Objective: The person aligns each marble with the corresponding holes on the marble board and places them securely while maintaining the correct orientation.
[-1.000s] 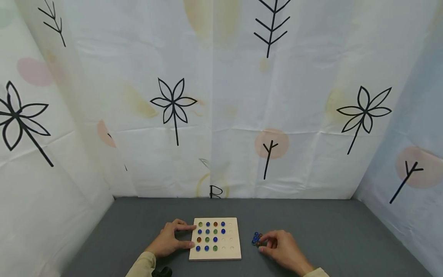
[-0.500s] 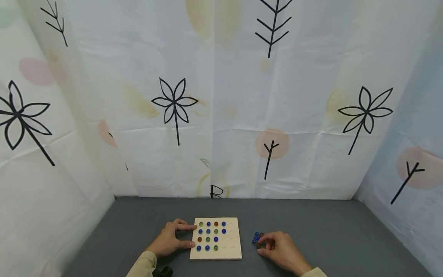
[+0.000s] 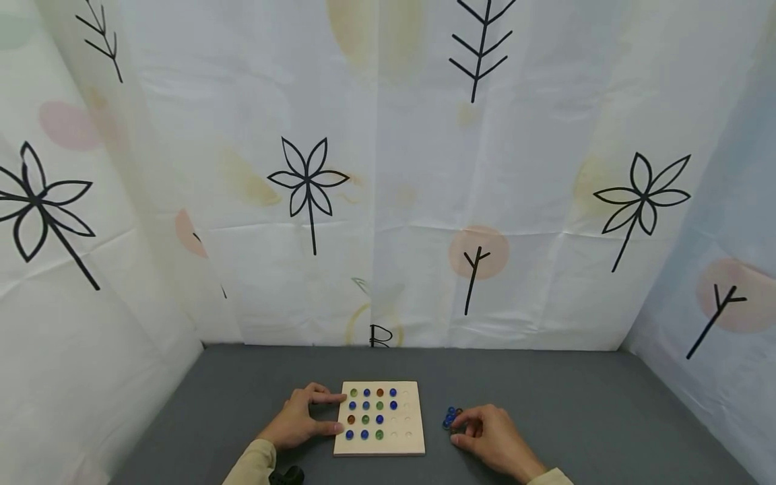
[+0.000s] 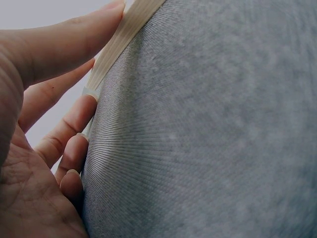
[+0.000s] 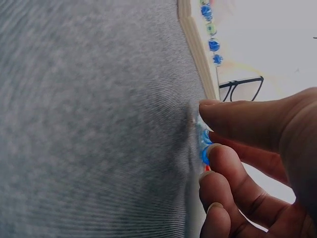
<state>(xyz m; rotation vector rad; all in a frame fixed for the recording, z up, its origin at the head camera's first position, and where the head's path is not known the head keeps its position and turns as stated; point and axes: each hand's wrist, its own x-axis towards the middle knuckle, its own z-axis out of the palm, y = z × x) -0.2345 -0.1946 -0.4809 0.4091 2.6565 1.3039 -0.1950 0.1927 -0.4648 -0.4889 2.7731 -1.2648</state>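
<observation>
Wooden brd (image 3: 401,445) w/ 14 seated marbles (image 3: 379,405).

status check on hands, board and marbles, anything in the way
Left hand on left edge of wooden board; right hand at loose marbles, grip unclear; six hollows unfilled; right hand partly hiding marbles.

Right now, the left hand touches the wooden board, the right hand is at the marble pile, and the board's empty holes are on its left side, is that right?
Not quite: the head view shows the empty holes on the right side of the wooden board. The left hand touches it, and the right hand is at the marble pile.
</observation>
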